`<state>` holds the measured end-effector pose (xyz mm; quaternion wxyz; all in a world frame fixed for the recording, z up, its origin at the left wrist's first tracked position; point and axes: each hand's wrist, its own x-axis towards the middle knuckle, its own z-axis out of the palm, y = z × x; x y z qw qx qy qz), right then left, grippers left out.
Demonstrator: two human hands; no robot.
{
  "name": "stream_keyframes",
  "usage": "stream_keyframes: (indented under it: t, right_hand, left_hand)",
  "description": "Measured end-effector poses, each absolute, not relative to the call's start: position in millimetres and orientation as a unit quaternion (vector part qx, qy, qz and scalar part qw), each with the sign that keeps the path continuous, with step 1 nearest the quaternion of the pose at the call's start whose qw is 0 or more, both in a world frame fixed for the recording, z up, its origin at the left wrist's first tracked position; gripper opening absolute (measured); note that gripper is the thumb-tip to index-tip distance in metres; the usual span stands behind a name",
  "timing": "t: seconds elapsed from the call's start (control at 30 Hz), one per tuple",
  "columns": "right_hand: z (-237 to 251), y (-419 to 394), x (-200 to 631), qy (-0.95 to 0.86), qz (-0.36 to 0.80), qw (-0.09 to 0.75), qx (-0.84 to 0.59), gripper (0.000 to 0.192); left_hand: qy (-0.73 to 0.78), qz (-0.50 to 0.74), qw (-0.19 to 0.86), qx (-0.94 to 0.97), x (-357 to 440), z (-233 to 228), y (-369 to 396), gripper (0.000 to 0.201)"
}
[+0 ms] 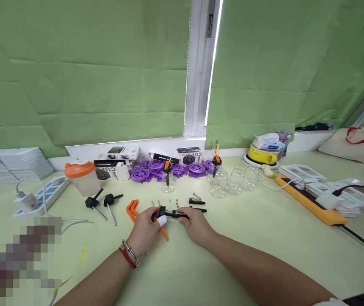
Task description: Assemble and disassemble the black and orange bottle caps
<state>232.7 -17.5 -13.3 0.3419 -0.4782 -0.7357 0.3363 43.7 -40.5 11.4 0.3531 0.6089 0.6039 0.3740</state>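
A small black-and-orange clamp (166, 213) lies low over the green table (265, 238), near its middle, held between both hands: the left hand (144, 231) pinches its orange end with a taped fingertip, and the right hand (196, 225) closes its fingers on the black bar. Just beyond lie a spring (196, 196), black pins (197, 202) and small screws, with an orange clip (131, 209) and two black knobs (100, 201) to the left. Farther back stand glass jars (233, 180), purple wheels (156, 169) and an orange-lidded cup (81, 176).
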Motion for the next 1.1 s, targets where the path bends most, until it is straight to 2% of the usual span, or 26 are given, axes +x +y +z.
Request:
stream_keyframes:
  t: [0.47, 0.7, 0.83, 1.1]
  right_hand:
    - [-20.8, -6.8, 223.5, -0.736, 0.339, 0.314, -0.494, 0.038]
    - [-21.0, 3.0, 210.0, -0.755, 0.308, 0.299, -0.496, 0.028]
    - [-20.0, 3.6, 209.7, -0.753, 0.306, 0.305, -0.496, 0.031]
    - [-20.2, 4.9, 209.9, -0.767, 0.283, 0.297, -0.493, 0.023]
  left_hand:
    - [0.648, 0.336, 0.272, 0.628, 47.5, 14.1, -41.8, 0.026]
    - [0.664, 0.338, 0.259, 0.615, 45.3, 12.6, -37.5, 0.023]
    - [0.671, 0.342, 0.253, 0.607, 45.6, 13.6, -36.4, 0.024]
    - [0.67, 0.35, 0.258, 0.602, 43.5, 7.8, -33.7, 0.022]
